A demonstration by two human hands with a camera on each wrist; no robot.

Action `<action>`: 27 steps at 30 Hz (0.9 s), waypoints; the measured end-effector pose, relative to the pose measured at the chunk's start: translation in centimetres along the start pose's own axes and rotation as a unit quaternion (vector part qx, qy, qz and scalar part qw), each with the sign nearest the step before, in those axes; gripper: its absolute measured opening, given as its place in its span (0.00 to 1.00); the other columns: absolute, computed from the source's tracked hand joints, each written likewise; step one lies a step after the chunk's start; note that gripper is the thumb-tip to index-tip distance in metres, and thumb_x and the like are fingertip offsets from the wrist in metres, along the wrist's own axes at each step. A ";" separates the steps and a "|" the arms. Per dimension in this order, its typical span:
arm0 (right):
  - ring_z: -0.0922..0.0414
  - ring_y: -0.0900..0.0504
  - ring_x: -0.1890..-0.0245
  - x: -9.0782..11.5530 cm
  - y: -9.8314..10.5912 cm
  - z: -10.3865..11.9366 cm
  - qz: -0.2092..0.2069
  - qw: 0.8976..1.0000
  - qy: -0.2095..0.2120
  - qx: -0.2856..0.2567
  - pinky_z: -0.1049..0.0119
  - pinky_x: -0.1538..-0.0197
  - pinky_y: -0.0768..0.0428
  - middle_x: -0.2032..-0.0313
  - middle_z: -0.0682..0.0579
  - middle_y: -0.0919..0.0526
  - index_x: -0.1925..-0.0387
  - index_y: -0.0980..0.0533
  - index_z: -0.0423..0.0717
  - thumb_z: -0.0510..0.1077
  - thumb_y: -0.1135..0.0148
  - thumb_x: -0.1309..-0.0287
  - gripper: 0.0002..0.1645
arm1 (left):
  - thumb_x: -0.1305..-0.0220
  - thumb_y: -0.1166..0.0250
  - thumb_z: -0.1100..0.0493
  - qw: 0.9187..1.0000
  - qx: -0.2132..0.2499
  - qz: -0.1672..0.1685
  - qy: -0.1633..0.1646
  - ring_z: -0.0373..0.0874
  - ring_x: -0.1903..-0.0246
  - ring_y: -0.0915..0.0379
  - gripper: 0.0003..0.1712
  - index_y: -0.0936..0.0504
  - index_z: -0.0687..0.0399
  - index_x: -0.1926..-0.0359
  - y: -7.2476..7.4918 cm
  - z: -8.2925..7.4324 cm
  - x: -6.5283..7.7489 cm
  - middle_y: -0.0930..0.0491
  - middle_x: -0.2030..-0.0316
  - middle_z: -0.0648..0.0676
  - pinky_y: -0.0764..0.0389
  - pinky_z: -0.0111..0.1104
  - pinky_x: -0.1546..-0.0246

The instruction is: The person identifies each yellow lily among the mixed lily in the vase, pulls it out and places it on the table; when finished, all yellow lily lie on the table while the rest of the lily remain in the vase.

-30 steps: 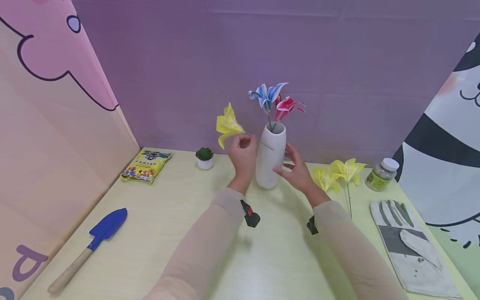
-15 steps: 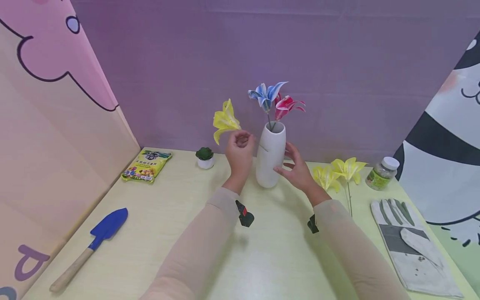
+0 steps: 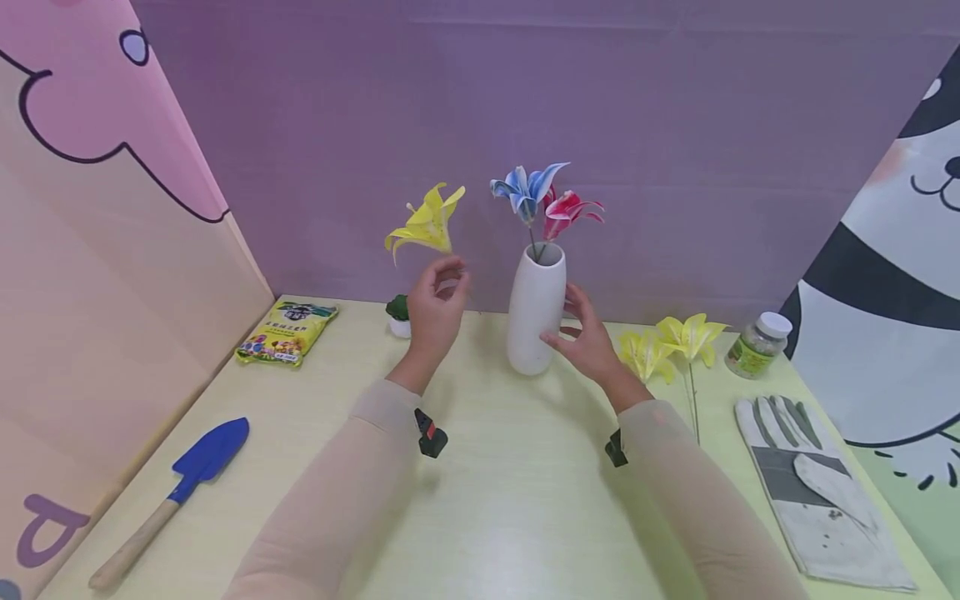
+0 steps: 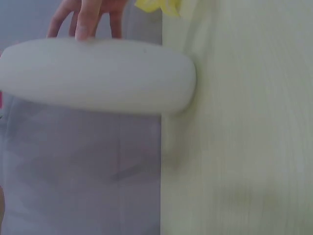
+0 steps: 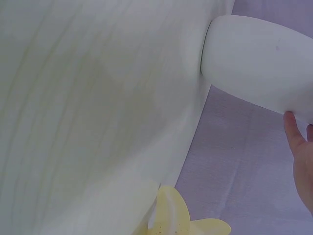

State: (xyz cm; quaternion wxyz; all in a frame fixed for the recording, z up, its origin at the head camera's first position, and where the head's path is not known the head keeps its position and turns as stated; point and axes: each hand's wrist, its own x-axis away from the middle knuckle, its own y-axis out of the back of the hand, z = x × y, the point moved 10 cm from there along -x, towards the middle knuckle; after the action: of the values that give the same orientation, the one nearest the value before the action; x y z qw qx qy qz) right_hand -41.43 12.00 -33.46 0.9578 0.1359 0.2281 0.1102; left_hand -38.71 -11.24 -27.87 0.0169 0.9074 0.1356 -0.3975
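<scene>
In the head view my left hand [image 3: 438, 304] pinches the stem of a yellow artificial lily [image 3: 429, 221], its bloom up and tilted left. The hand is left of the white vase [image 3: 536, 312] and apart from it. My right hand [image 3: 588, 337] holds the vase's right side, thumb in front and fingers further back. The vase stands upright on the table; a blue lily [image 3: 527, 193] and a red lily [image 3: 567, 215] rise from its mouth. In the right wrist view my right thumb [image 5: 292, 129] touches the vase [image 5: 254, 61]. The left hand is nearly out of the left wrist view.
Two yellow lilies [image 3: 692, 337] lie on the right, near a lidded jar [image 3: 757, 346] and work gloves [image 3: 821, 492]. To the left are a blue trowel [image 3: 210, 454], a yellow packet [image 3: 287, 333] and a small potted plant [image 3: 398, 317], partly behind my left hand.
My left hand has moved left, away from the vase, carrying the yellow lily. The lily has turned more upright, and its stem no longer crosses the vase. The right hand stays on the vase.
</scene>
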 end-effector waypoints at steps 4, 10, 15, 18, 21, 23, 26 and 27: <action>0.38 0.38 0.35 0.0 -0.1 -0.1 -0.001 1.000 -0.003 0.005 0.40 0.40 0.29 0.31 0.34 0.42 0.27 0.50 0.36 0.28 0.30 0.48 0.52 | 0.40 0.36 0.77 0.999 -0.029 0.034 -0.018 0.60 0.56 0.24 0.16 0.24 0.76 0.50 1.2 -1.7 0.3 0.21 0.54 0.68 0.18 0.35 0.57; 0.37 0.38 0.35 -0.1 -0.1 -0.2 -0.001 1.000 0.003 0.005 0.39 0.41 0.29 0.32 0.34 0.42 0.28 0.50 0.36 0.28 0.30 0.48 0.52 | 0.41 0.37 0.79 0.992 -0.093 0.082 -0.013 0.59 0.59 0.23 0.16 0.24 0.76 0.50 2.8 -4.0 1.1 0.21 0.55 0.68 0.20 0.30 0.60; 0.39 0.36 0.35 -0.6 0.2 -1.6 -0.011 1.000 0.004 0.018 0.40 0.42 0.27 0.31 0.36 0.41 0.27 0.49 0.38 0.29 0.31 0.47 0.51 | 0.38 0.37 0.75 0.985 -0.136 0.094 0.042 0.51 0.60 0.22 0.17 0.24 0.69 0.47 4.5 -0.9 1.7 0.20 0.55 0.62 0.19 0.36 0.59; 0.41 0.36 0.35 -0.9 0.3 -2.7 -0.014 1.000 0.003 0.027 0.43 0.42 0.26 0.31 0.38 0.41 0.27 0.50 0.40 0.30 0.31 0.46 0.51 | 0.36 0.37 0.72 0.980 -0.150 0.098 0.089 0.46 0.59 0.23 0.18 0.23 0.63 0.46 5.5 2.3 2.3 0.20 0.55 0.56 0.19 0.34 0.59; 0.42 0.36 0.35 -1.1 0.4 -3.7 -0.018 1.000 0.005 0.025 0.42 0.42 0.26 0.31 0.39 0.41 0.26 0.50 0.42 0.30 0.30 0.46 0.52 | 0.36 0.37 0.71 0.973 -0.156 0.114 0.126 0.45 0.58 0.24 0.18 0.23 0.61 0.46 5.8 4.3 3.0 0.21 0.53 0.55 0.18 0.32 0.63; 0.42 0.36 0.35 -1.0 0.4 -3.7 -0.021 0.999 0.006 0.025 0.42 0.42 0.26 0.31 0.40 0.40 0.27 0.50 0.42 0.30 0.30 0.46 0.52 | 0.36 0.37 0.70 0.967 -0.159 0.128 0.153 0.46 0.57 0.24 0.18 0.23 0.61 0.45 5.8 5.1 3.6 0.21 0.52 0.55 0.17 0.29 0.66; 0.41 0.36 0.36 -1.0 0.4 -3.5 -0.024 0.999 0.011 0.022 0.38 0.43 0.28 0.31 0.39 0.40 0.27 0.49 0.41 0.30 0.30 0.47 0.52 | 0.35 0.37 0.70 0.957 -0.166 0.148 0.188 0.48 0.56 0.24 0.18 0.24 0.61 0.44 5.6 6.4 4.4 0.21 0.51 0.56 0.17 0.29 0.67; 0.41 0.36 0.36 -1.0 0.4 -3.5 -0.025 0.999 0.011 0.020 0.38 0.43 0.28 0.32 0.39 0.40 0.27 0.49 0.42 0.30 0.30 0.47 0.52 | 0.35 0.38 0.70 0.954 -0.168 0.154 0.196 0.48 0.56 0.24 0.18 0.24 0.62 0.44 5.5 6.7 4.6 0.21 0.51 0.57 0.17 0.30 0.66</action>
State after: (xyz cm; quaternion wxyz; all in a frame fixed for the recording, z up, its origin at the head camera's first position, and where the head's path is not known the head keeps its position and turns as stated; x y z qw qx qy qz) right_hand -43.96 12.82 -35.97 0.9548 0.1477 0.2440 0.0832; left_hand -39.07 -16.42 -36.23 0.2035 0.9613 0.0594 -0.1757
